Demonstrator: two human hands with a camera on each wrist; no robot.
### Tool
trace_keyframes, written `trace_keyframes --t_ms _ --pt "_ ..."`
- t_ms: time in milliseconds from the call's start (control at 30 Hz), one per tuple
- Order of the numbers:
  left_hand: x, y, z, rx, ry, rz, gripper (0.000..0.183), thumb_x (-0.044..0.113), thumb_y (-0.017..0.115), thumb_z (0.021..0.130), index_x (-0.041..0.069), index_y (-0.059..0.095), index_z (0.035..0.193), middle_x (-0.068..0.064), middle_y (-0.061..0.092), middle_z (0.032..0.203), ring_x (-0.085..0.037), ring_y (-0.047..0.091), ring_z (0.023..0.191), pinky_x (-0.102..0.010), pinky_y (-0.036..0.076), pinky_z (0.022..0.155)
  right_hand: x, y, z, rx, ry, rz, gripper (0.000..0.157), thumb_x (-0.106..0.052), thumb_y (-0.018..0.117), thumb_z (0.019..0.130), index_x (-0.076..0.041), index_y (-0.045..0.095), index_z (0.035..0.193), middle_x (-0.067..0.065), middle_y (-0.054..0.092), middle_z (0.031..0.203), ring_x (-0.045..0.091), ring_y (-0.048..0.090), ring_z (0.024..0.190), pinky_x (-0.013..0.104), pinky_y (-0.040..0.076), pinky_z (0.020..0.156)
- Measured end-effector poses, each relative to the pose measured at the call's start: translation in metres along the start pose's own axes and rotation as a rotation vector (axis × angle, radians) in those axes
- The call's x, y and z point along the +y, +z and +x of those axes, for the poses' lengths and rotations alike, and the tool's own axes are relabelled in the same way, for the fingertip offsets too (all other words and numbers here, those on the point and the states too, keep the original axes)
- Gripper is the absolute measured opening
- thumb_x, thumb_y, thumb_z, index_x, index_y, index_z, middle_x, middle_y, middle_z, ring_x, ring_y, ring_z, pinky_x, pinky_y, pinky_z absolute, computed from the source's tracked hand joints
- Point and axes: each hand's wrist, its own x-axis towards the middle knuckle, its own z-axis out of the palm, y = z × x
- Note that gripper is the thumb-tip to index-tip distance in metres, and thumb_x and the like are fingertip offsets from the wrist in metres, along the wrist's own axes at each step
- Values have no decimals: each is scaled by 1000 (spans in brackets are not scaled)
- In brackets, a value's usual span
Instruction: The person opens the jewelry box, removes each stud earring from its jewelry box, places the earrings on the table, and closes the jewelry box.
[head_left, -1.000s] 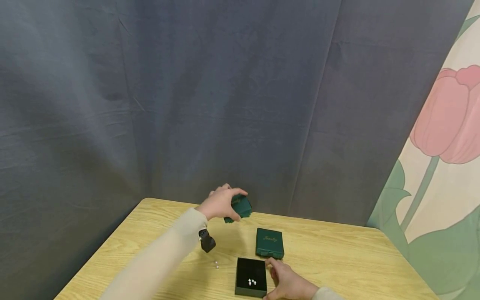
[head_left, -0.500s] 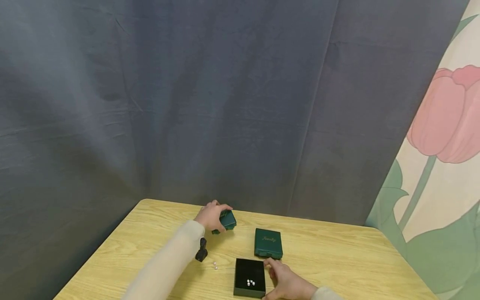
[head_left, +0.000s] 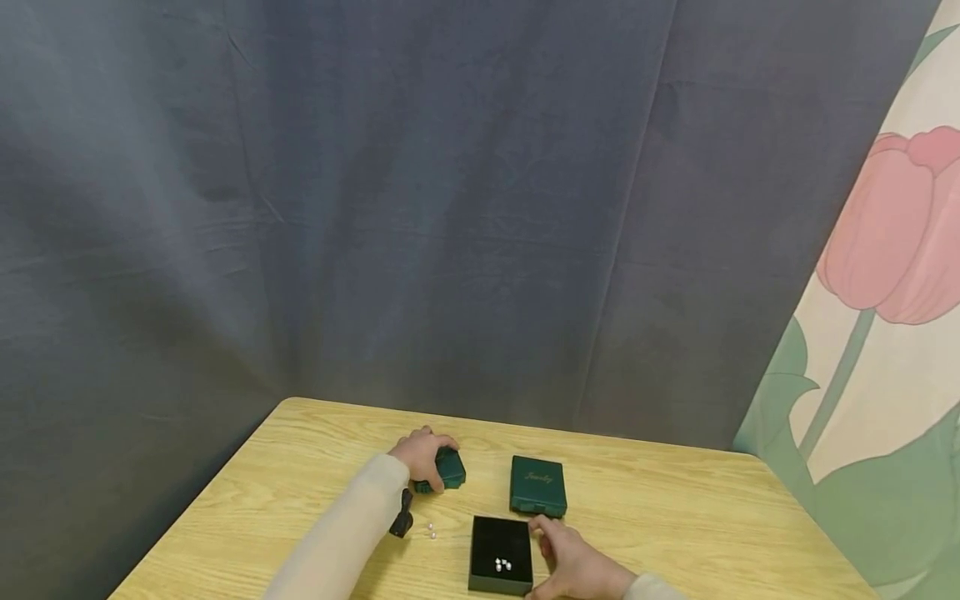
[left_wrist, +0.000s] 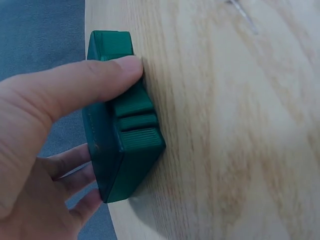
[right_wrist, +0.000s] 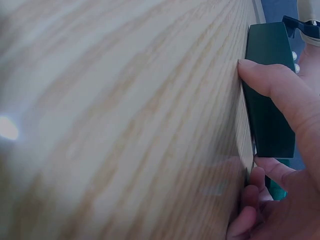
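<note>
My left hand grips a small dark green jewelry box, thumb on its ridged front edge and fingers along the far side. The box is down at the table surface. My right hand holds the right side of an open dark green box with a black lining, thumb near its front corner and index finger near its back corner. Several pearl-like earrings lie inside its front part. Between the two hands, a pair of small pearl-like earrings lies on the wooden table.
A closed green box with gold lettering lies just behind the open box. A black wrist camera hangs at my left sleeve. A dark curtain stands behind the table's far edge, with a tulip-printed panel at right.
My left hand has moved left and lowered the small green box from the air to the tabletop. The right hand and the open box have stayed in place.
</note>
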Motion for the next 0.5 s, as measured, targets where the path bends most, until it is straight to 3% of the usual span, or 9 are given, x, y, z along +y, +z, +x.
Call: trace_keyframes --t_ms 167,300,400,500 --pt "-1 2 0 8 11 11 72 25 89 67 23 58 131 -14 48 131 -36 44 119 -55 35 99 0 0 0 1 -6 -8 63 -17 84 74 -5 46 123 4 45 83 7 41 66 22 34 58" --pt "-4 -2 1 26 51 -82 81 31 88 68 20 51 139 -18 34 146 -41 30 135 -61 24 107 1 0 1 -4 2 -2 63 -18 84 75 -6 46 123 4 46 83 7 41 66 23 34 58" --pt "1 -9 2 64 102 -212 78 33 84 74 19 48 141 -16 33 148 -41 29 136 -62 28 105 1 0 1 -5 8 -1 63 -18 83 75 -5 45 124 4 46 83 8 41 66 23 34 58" --pt "15 -15 -2 134 151 -326 63 30 77 82 19 51 138 -11 40 142 -37 35 134 -58 37 101 1 -1 0 -3 5 -13 64 -18 83 76 -5 45 125 4 46 84 7 41 66 23 35 58"
